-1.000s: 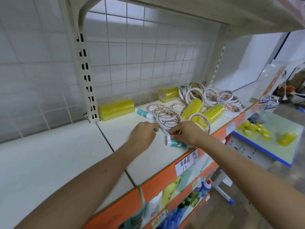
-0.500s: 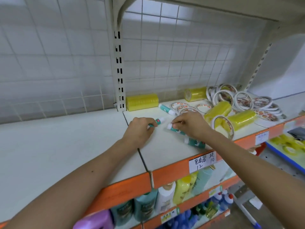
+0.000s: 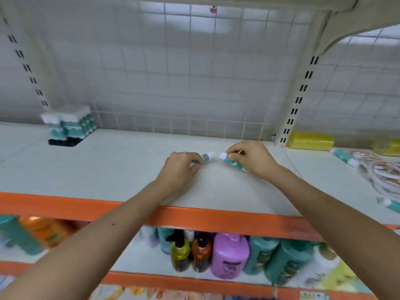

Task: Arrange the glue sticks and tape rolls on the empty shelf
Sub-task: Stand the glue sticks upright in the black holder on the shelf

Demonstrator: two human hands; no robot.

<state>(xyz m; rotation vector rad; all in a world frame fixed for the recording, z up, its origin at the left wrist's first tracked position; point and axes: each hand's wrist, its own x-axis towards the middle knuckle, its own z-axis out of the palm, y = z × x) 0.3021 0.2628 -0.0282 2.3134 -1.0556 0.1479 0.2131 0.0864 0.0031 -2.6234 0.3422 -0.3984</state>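
My left hand grips a teal glue stick with its white cap pointing right. My right hand grips another teal glue stick, white cap pointing left. Both hands are low over the white shelf, the two caps nearly meeting. A group of upright glue sticks stands at the shelf's back left. On the bay to the right lie a loose glue stick, another glue stick near the front edge, white tape rolls and yellow tape rolls.
An orange rail runs along the shelf's front edge. A slotted upright post divides the two bays, with a wire grid and tiled wall behind. Bottles, among them a purple one, fill the shelf below.
Both hands have carried their glue sticks left from the cluttered bay, past the post, over the bare shelf. The view has swung left, bringing the upright glue sticks into sight.
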